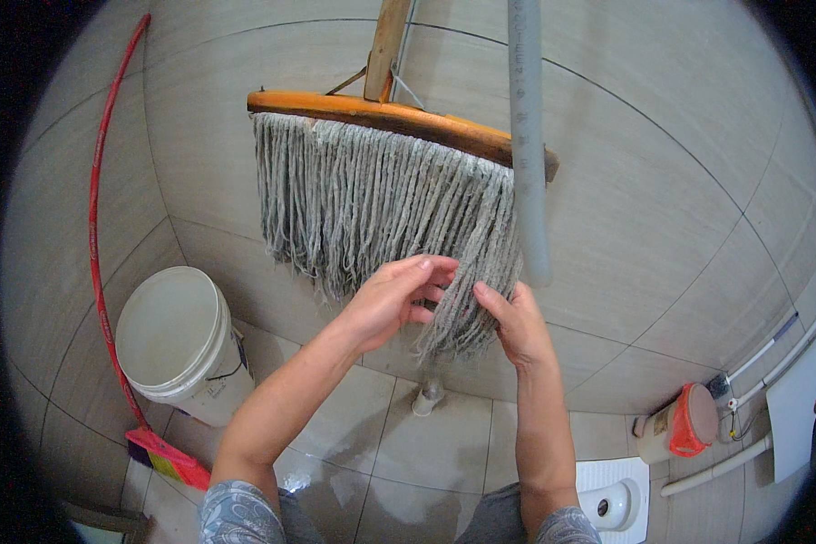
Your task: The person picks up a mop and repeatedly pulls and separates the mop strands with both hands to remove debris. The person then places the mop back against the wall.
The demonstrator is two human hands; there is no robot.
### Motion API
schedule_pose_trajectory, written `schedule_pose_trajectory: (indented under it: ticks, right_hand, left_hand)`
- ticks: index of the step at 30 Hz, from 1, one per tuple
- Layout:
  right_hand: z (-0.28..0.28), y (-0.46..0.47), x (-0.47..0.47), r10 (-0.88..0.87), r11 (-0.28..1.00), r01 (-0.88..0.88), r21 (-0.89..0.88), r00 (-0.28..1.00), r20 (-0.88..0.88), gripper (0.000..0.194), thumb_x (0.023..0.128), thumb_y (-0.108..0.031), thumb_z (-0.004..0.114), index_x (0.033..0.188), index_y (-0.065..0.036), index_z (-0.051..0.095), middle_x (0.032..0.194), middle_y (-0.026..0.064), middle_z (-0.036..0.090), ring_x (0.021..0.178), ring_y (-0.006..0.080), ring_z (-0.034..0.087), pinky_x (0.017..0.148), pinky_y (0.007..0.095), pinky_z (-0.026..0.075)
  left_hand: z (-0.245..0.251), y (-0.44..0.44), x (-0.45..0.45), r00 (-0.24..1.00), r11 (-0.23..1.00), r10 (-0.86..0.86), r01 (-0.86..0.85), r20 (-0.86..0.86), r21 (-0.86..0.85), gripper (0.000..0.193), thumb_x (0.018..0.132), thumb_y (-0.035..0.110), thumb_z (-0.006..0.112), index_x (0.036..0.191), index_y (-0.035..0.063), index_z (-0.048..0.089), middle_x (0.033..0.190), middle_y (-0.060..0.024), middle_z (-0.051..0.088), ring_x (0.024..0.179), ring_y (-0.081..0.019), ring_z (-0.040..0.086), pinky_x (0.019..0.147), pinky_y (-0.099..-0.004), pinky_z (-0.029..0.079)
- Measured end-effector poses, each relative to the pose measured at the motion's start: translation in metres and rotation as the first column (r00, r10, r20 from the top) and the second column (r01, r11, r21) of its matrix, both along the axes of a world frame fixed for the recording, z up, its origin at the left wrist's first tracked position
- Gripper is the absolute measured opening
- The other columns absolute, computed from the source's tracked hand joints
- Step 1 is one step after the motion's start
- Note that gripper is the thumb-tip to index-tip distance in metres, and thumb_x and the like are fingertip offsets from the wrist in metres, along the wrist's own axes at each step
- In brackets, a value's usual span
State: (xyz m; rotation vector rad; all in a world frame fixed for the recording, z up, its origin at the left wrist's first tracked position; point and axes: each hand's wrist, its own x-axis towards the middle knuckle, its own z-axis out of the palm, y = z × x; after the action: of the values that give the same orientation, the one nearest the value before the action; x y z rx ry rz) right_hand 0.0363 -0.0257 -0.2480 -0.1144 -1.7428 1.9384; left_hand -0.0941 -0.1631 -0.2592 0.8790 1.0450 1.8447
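Observation:
A wide mop with grey string strands hangs against the tiled wall, its orange wooden head fixed to a wooden handle. My left hand is at the lower right strands, fingers curled and partly behind them; whether it grips any cannot be told. On the right side of the same bundle, my right hand holds the strands between the thumb in front and fingers that are mostly hidden. A grey plastic pipe hangs in front of the mop head's right end, just above my right hand.
At left stand a white plastic bucket and a red-handled broom leaning on the wall. A short pipe stub rises from the wet tiled floor. A squat toilet, a small bin with a red bag and wall pipes are at right.

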Motion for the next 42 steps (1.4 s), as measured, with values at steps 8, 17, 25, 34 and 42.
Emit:
schedule_pose_trajectory:
  ticks: [8,17,25,34,42]
  right_hand:
    - [0.001,-0.009,-0.003,-0.076,0.997,0.077,0.006,0.996,-0.048,0.026,0.084,-0.012,0.064,0.105,0.002,0.060,0.094,0.0058,0.065,0.084,0.0111,0.059,0.078,0.0273,0.047]
    - [0.003,-0.012,0.000,0.097,0.990,-0.089,-0.112,0.993,0.069,0.028,0.088,-0.012,0.054,0.111,0.004,0.054,0.099,0.0142,0.063,0.081,0.0195,0.064,0.064,0.0325,0.054]
    - [0.000,-0.009,0.000,0.024,0.999,-0.024,-0.033,1.000,-0.009,0.029,0.088,-0.007,0.053,0.115,0.004,0.052,0.102,0.0117,0.063,0.086,0.0187,0.063,0.069,0.0312,0.054]
    - [0.004,-0.014,0.002,0.069,0.990,-0.072,-0.125,0.997,-0.027,0.042,0.087,-0.013,0.053,0.126,0.000,0.043,0.106,0.0142,0.061,0.068,0.0190,0.064,0.057,0.0298,0.056]
    - [-0.001,-0.009,-0.002,-0.149,0.989,0.149,-0.008,0.988,-0.037,0.030,0.083,-0.017,0.065,0.104,0.003,0.055,0.087,0.0103,0.063,0.059,0.0133,0.058,0.049,0.0260,0.051]
  left_hand:
    - [0.007,0.012,0.014,0.847,0.954,0.294,-0.284,-0.443,0.092,0.033,0.077,0.003,0.069,0.108,0.0040,0.059,0.079,0.0027,0.054,0.062,-0.0031,0.049,0.049,-0.0214,0.041]
    - [0.022,0.012,0.016,1.000,0.997,-0.011,0.011,0.002,0.073,0.029,0.090,0.017,0.056,0.114,0.0015,0.055,0.077,0.0025,0.056,0.063,-0.0065,0.050,0.059,-0.0217,0.043]
    - [0.022,0.030,0.011,0.897,0.899,0.416,-0.380,-0.151,0.218,0.014,0.087,0.012,0.059,0.093,-0.0001,0.063,0.073,-0.0021,0.061,0.059,-0.0075,0.056,0.045,-0.0208,0.045]
    - [0.026,0.017,-0.002,0.995,0.993,0.073,-0.066,-0.071,0.098,0.019,0.092,0.017,0.052,0.103,0.0023,0.058,0.062,0.0025,0.050,0.046,-0.0054,0.037,0.044,-0.0207,0.033]
    - [0.018,0.009,-0.010,0.998,0.992,-0.065,0.063,0.013,0.110,0.032,0.095,0.024,0.046,0.111,-0.0021,0.055,0.072,-0.0047,0.059,0.060,-0.0127,0.058,0.052,-0.0269,0.050]
